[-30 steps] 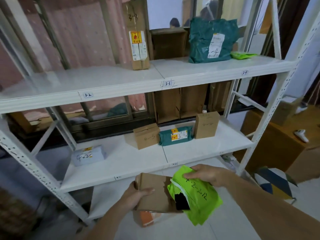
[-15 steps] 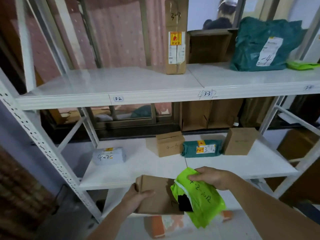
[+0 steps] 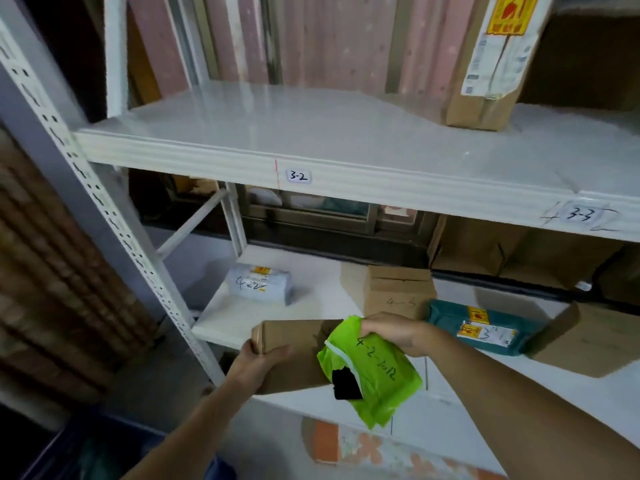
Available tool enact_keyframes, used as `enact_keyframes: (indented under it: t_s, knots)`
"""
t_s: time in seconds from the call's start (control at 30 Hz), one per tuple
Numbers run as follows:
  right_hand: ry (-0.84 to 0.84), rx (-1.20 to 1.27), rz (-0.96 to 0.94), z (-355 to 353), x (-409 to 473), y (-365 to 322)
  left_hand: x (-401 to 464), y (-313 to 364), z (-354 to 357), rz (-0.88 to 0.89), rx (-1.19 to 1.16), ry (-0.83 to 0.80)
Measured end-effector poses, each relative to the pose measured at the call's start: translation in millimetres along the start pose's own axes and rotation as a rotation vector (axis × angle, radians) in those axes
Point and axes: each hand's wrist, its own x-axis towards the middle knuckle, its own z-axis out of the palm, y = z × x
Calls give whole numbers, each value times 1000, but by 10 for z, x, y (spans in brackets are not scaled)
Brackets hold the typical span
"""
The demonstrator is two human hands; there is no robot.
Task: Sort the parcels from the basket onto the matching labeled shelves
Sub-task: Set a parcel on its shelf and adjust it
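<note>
Green mailer (image 3: pixel 375 370) pinched in our right hand (image 3: pixel 398 332) — brown cardboard box (image 3: pixel 294 355) gripped in our left hand (image 3: pixel 258 367) — before the shelves (image 3: pixel 221 327).

1. Brown box (image 3: pixel 294 355) in left hand (image 3: pixel 258 363): its right end is hidden behind the green bag (image 3: pixel 372 370); marker writing near that edge is unreadable.
2. Green bag in right hand (image 3: pixel 394 332): its top is covered by the fingers, and a black patch hides part of its face.
3. Tall carton (image 3: pixel 491 64), above the right hand: cut off by the top edge, label print too small to read.
4. Small box (image 3: pixel 398 292) just behind the right hand: faint writing, last character unclear.
5. Orange patterned parcel (image 3: pixel 349 445) below the hands: partly hidden by the shelf (image 3: pixel 450 393) edge and the right forearm.
6. Whole frame is motion-blurred.
</note>
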Motion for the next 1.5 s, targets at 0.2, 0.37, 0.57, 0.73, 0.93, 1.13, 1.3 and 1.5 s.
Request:
enact_keyframes:
  t_s: [0.2, 0.37, 0.57, 0.73, 0.93, 1.13, 1.3, 1.5]
  knots:
    - [-118, -124, -33, 86, 803, -239, 136, 21, -29, -58, -110, 71]
    - [-97, -239, -87, 196, 1292, -262, 328, -92, -93, -126, -169, 80]
    - [78, -394, -242, 294, 1745, -316, 637, -185, -280, -228, -115, -1]
    - [179, -411, -248, 393, 2214, -315, 920, -287, -534, -280, 9, -167]
    - [193, -474, -162, 638, 2757, -140, 1226, -598, -757, -348, 79, -223]
    - [222, -538, -130, 792, 3149, -75, 1427, -737, -886, -390, 101, -257]
    - [218, -624, -99, 789, 3285, -83, 1595, -836, -935, -339, 73, -291]
    - [397, -702, -177, 899, 3031, -66, 1627, -865, -915, -370, 68, -320]
